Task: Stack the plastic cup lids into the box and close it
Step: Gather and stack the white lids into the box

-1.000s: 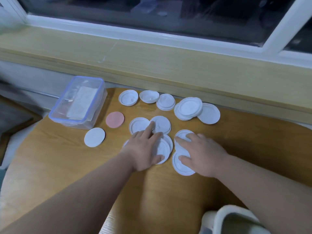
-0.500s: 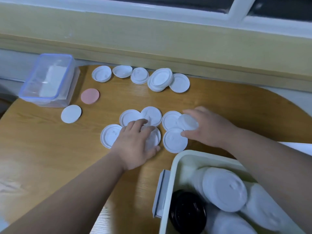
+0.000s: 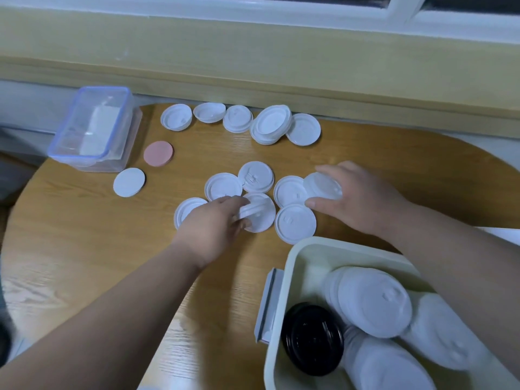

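Head: hands grip lids (box rim adjacent).

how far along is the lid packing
Done: stacks of white lids and a black lid lie in the cream box. In hand: left hand grips a tilted lid, right hand another lid. Left: many loose lids on the table, then closing the open box.

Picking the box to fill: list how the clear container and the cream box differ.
The clear container is see-through with a blue rim; the cream box is opaque. The clear container stands far left; the cream box sits near right. The cream box holds white lid stacks and a black lid; the clear container shows none. Both are rectangular, round-cornered.
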